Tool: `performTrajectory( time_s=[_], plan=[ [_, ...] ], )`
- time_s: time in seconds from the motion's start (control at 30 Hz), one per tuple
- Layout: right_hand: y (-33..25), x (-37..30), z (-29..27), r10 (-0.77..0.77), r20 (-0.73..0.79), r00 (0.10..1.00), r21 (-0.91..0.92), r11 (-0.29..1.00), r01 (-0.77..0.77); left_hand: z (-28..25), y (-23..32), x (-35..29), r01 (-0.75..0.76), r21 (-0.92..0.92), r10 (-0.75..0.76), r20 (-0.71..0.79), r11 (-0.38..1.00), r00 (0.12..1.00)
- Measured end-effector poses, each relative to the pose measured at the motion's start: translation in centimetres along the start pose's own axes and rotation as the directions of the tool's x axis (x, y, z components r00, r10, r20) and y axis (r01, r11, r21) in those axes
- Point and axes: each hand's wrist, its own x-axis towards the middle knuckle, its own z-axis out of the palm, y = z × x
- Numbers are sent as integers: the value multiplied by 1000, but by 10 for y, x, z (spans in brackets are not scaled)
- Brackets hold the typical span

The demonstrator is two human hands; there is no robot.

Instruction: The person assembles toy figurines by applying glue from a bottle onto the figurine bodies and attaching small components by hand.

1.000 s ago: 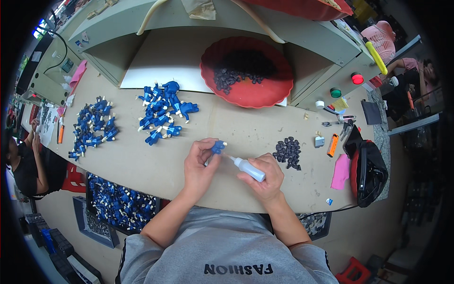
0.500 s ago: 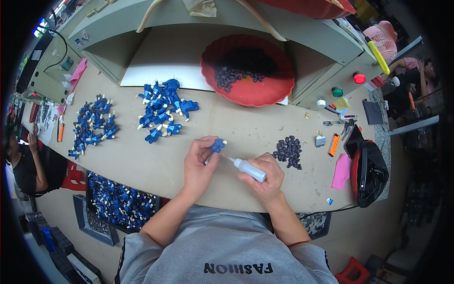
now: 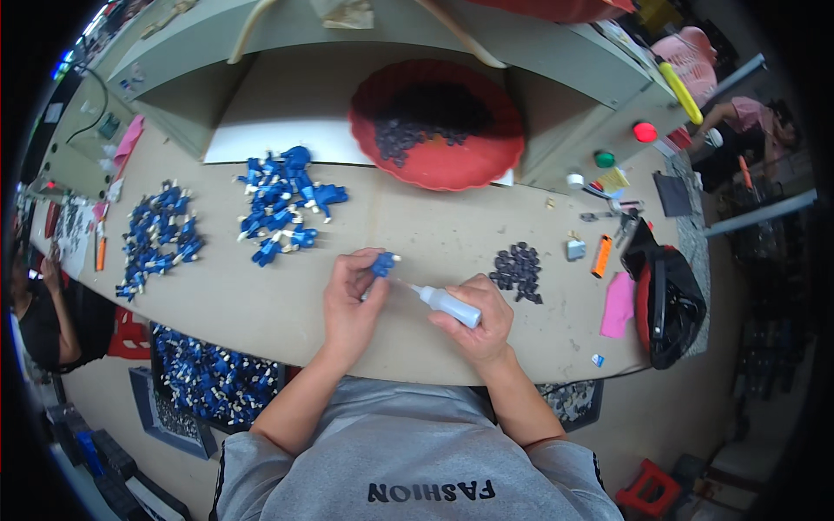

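Note:
My left hand (image 3: 350, 298) pinches a small blue plastic part (image 3: 382, 263) above the beige worktable (image 3: 434, 234). My right hand (image 3: 480, 323) grips a small white squeeze bottle (image 3: 447, 304), whose thin nozzle points left at the blue part. A little pile of dark round pieces (image 3: 519, 271) lies just right of the bottle. Two heaps of blue parts lie to the left, the nearer blue heap (image 3: 285, 207) and the farther blue heap (image 3: 159, 237).
A red round tray (image 3: 473, 169) with dark pieces sits at the back, partly on a white sheet (image 3: 287, 117). A box of blue parts (image 3: 208, 382) stands below the table's left edge. Small tools, an orange item (image 3: 601, 256) and a black bag (image 3: 673, 300) lie right. Another person sits far left.
Both hands stay in nearly the same place. The bottle's nozzle remains at the blue part.

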Motion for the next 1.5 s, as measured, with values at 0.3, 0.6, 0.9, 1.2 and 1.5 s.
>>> performTrajectory(
  time_s=[0.3,0.6,0.9,1.2,1.5],
  plan=[
    [6,-4,-82,711,-105,695,410,668,-621,2,19,-28,189,25,-190,177,982,966],
    [9,19,-74,430,322,844,-519,825,-223,-1,14,-27,171,37,-175,189,985,966],
    [-39,11,-24,790,280,546,179,516,-838,0,9,-31,140,-61,-127,174,988,977],
    [-52,-1,11,802,424,422,470,203,-859,-3,5,-34,97,-30,-90,177,995,980],
    [-54,-3,15,813,473,339,516,56,-855,-3,11,-35,-21,166,-5,160,986,987]
  ],
)
